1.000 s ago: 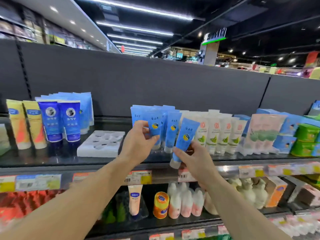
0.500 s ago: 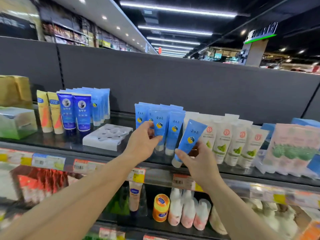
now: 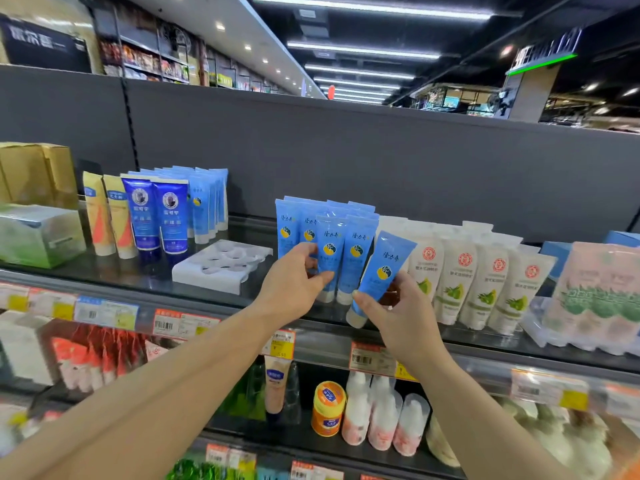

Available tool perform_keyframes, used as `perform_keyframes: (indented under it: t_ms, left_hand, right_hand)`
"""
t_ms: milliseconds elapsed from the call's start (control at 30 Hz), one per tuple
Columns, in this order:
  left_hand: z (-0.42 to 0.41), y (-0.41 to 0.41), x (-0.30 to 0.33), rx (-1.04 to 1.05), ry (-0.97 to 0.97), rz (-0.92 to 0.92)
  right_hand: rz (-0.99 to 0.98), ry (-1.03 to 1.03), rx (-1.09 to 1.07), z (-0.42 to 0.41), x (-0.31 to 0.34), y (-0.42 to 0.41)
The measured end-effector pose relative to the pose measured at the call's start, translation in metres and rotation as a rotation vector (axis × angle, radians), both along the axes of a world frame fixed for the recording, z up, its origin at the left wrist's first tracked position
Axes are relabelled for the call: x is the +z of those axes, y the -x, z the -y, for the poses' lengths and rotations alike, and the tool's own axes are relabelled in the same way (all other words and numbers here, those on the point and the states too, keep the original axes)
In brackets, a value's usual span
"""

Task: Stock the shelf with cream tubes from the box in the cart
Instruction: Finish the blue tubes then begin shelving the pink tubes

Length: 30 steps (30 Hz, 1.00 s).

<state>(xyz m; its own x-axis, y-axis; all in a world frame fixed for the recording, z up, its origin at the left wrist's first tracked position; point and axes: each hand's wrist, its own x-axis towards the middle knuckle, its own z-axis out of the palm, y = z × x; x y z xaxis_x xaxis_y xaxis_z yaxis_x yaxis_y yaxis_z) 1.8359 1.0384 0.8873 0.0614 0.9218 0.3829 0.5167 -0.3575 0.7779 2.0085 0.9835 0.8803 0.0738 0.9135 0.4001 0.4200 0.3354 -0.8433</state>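
Note:
Several light blue cream tubes [image 3: 356,251] stand cap down in rows on the dark top shelf [image 3: 114,271]. My left hand [image 3: 292,284] grips the front tube [image 3: 329,251] of that group between thumb and fingers. My right hand [image 3: 391,311] holds another blue cream tube [image 3: 382,271] tilted to the right, its white cap hanging over the shelf's front edge, just right of the standing rows. The box and the cart are out of view.
White tubes with red seals [image 3: 464,275] stand right of the blue ones, then pink-green packs [image 3: 595,296]. A white plastic tray [image 3: 221,263], dark blue tubes [image 3: 156,216], yellow tubes [image 3: 107,216] and boxes [image 3: 38,233] sit to the left. Price tags line the shelf edge; bottles fill the lower shelf.
The view has swung further left, so the shelf goods sit more to the right in frame. Both hands keep their grips on the blue tubes; the tilted tube stays in my right hand.

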Motion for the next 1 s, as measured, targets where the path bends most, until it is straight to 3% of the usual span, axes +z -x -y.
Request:
perform_keyframes:
  t_ms: [833, 1000]
  left_hand:
    - [0.003, 0.002, -0.002, 0.029, 0.018, 0.019]
    - [0.014, 0.014, -0.003, 0.054, -0.079, 0.079]
  right_hand:
    - [0.025, -0.020, -0.008, 0.001, 0.003, 0.008]
    - [0.019, -0.027, 0.043, 0.001, 0.006, 0.019]
